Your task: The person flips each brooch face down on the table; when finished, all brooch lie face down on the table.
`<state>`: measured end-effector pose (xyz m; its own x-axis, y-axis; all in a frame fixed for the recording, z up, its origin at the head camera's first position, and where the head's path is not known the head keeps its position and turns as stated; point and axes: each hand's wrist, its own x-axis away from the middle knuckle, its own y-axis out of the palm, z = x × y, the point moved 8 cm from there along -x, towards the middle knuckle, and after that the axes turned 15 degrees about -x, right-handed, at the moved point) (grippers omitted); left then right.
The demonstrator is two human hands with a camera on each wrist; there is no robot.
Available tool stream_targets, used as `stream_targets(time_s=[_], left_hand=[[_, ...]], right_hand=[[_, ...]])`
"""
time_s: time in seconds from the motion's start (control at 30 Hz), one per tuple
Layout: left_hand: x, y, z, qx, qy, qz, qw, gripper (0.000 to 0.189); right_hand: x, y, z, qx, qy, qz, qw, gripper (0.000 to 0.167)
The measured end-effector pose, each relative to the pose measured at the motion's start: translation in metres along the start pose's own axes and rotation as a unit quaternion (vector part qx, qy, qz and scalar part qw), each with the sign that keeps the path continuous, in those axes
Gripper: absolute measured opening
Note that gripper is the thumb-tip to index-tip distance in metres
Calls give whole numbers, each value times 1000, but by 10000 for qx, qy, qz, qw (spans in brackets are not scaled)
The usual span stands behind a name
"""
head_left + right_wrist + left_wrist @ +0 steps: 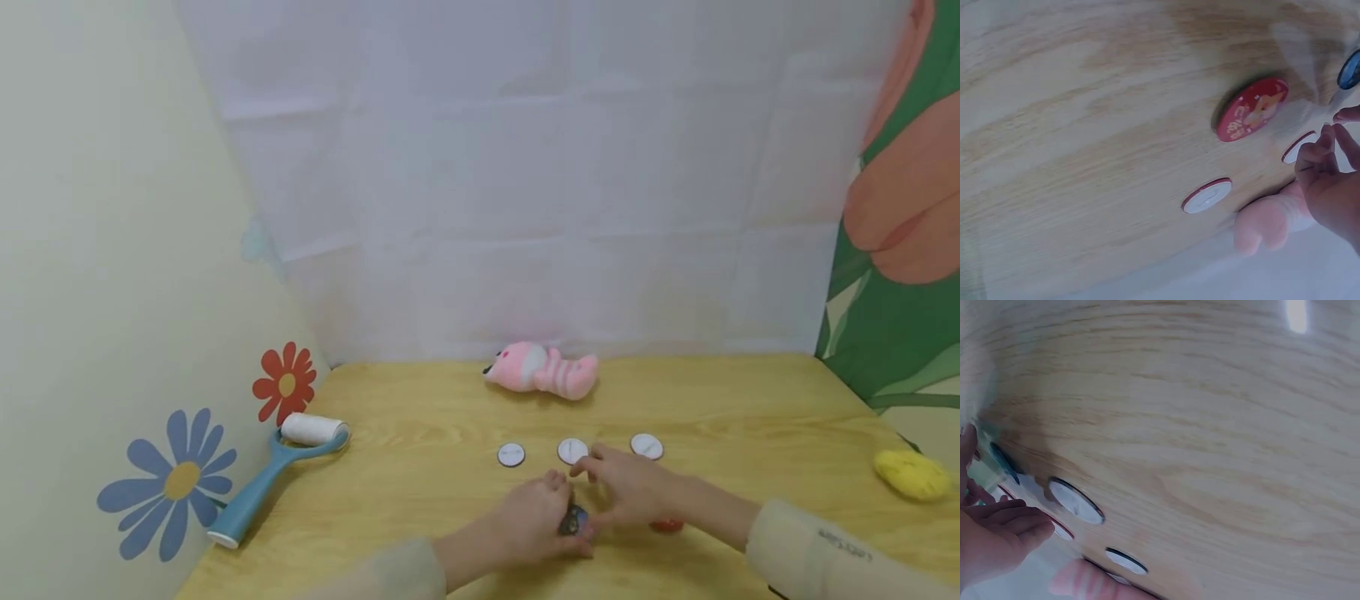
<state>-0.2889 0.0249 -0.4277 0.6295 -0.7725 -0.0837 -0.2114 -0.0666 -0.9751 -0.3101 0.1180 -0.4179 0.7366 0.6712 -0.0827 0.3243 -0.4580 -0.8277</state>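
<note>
A round dark button badge point(574, 521) with a coloured picture lies between the two hands. My left hand point(527, 518) is around its left side, the thumb at its near edge. In the left wrist view the left fingers point(1019, 525) look fairly straight, beside the badge point(1004, 464). From the right, my right hand point(633, 483) reaches over with bent fingers, thumb near the badge. In the right wrist view its fingertips point(1329, 128) are close together, with nothing visible between them. A red badge point(1252, 109) lies picture side up, partly hidden by the right forearm in the head view.
Beyond the hands, white badge backs lie in a row: left point(512, 454), middle point(572, 451) and right point(647, 446). A pink plush toy point(543, 371) lies at the back. A blue-handled lint roller point(277, 467) is on the left, a yellow fuzzy object point(912, 475) far right.
</note>
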Motion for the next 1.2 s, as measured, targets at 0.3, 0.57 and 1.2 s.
stream_targets(time_s=[0.3,0.57,1.2], left_hand=[[-3,5,8,291,-364,-175,9988,42],[1,8,-1,178,-669,-102,9976,40],[1,2,7,-605,-305,404,9969,29]], right_hand=[[8,5,-1,267,-388,100,9988,44],[8,7,2,166,-398,114,9990,38],[1,10,-4,94,-550,-6,9984,40]])
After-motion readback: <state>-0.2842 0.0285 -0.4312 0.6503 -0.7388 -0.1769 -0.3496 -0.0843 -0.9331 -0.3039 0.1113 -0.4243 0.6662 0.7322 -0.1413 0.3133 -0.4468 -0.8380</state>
